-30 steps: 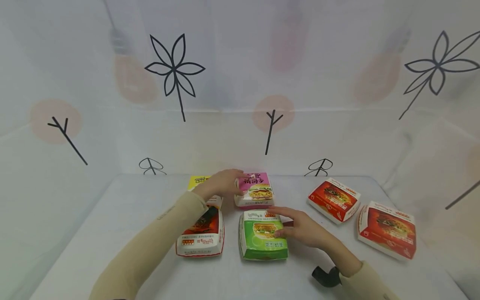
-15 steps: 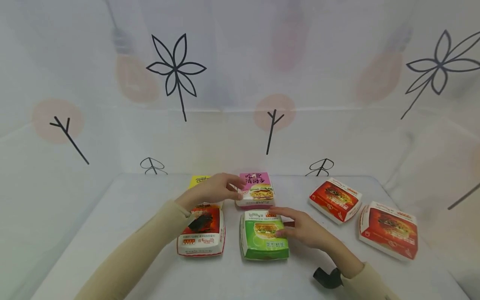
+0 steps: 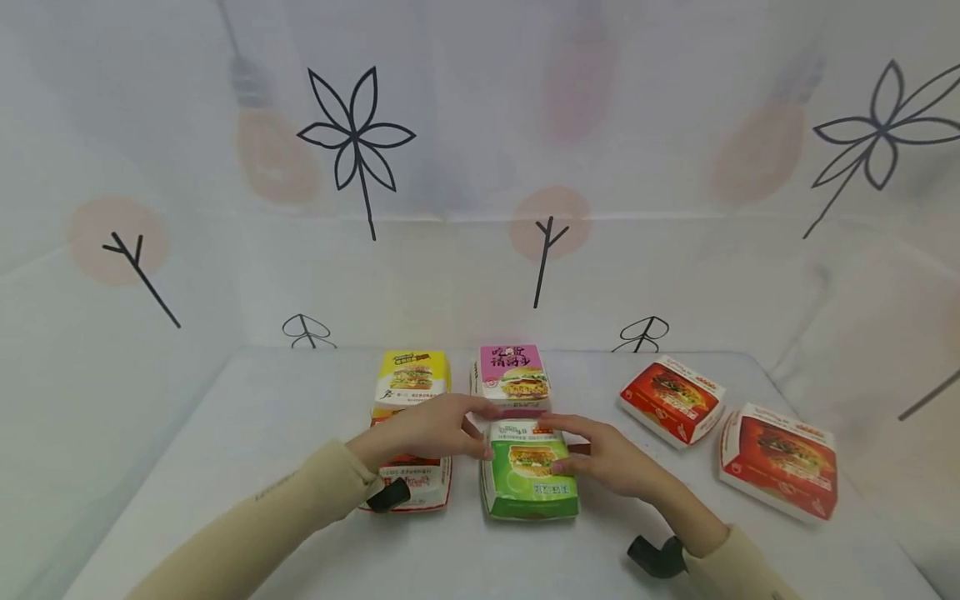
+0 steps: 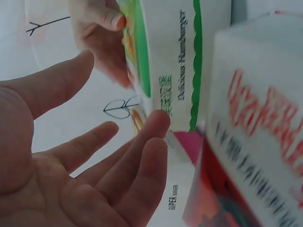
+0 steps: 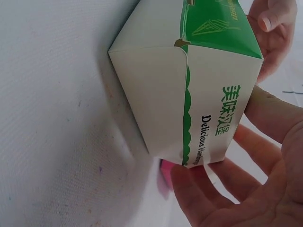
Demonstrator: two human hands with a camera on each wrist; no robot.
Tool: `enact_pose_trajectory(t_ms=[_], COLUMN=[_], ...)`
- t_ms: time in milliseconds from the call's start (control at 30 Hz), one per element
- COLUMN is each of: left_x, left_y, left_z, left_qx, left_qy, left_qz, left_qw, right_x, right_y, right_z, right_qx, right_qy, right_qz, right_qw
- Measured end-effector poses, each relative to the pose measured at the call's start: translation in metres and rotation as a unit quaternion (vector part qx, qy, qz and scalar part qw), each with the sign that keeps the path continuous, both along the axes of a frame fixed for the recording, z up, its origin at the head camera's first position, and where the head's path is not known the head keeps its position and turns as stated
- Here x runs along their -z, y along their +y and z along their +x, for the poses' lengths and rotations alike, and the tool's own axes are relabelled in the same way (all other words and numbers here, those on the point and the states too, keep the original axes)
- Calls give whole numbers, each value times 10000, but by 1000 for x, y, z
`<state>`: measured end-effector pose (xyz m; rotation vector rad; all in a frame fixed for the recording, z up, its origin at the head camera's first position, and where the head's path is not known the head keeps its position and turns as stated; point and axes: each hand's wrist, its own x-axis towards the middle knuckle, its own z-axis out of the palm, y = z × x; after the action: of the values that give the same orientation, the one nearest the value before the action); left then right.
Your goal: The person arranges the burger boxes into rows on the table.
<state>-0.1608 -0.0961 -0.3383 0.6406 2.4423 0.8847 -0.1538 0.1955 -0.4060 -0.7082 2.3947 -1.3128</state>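
In the head view a green hamburger box (image 3: 528,479) lies flat at the front centre. My right hand (image 3: 611,458) holds its right side, thumb near the right edge and fingers curved round the back corner. From the left, my left hand (image 3: 431,429) reaches over a red-and-white burger box (image 3: 420,492), its thumb and fingertips by the green box's left edge. The left wrist view shows its fingers spread and loosely bent, with nothing in the palm. Behind are a yellow burger box (image 3: 412,371) and a pink burger box (image 3: 512,375). The left forearm partly hides the red-and-white box.
Two red burger boxes, a farther one (image 3: 671,400) and a nearer one (image 3: 780,462), lie askew at the right of the white table (image 3: 217,467). A white curtain (image 3: 450,275) printed with flowers stands behind the table. A black wrist strap piece (image 3: 656,557) sticks out by the right cuff.
My left hand has left the pink box and come back toward me, to the left edge of the green box, uncovering the yellow box. The right hand has stayed in place.
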Motion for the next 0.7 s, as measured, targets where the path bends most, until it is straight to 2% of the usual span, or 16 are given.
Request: enact_pose_trajectory(t_ms=[133,267,533,700], left_x=[2,4,9,11], left_y=[1,3,7,10], left_z=[8,11,8,8], left_qx=[-52,-135,54,2], left_qy=[-86,-106,54,120], left_qz=[-75,-104,-257,-321], left_qw=[9999,9998,9996,9994], right_x=[0,-2,-3,-3], right_y=[-1,-3,-1,-2], right_z=[0,1,6,7], right_qx=[20,47,322,364], right_qy=[-37,-50,-272,-275], right_qz=[14,27,-15,-13], right_qw=[10000,10000,9991,9990])
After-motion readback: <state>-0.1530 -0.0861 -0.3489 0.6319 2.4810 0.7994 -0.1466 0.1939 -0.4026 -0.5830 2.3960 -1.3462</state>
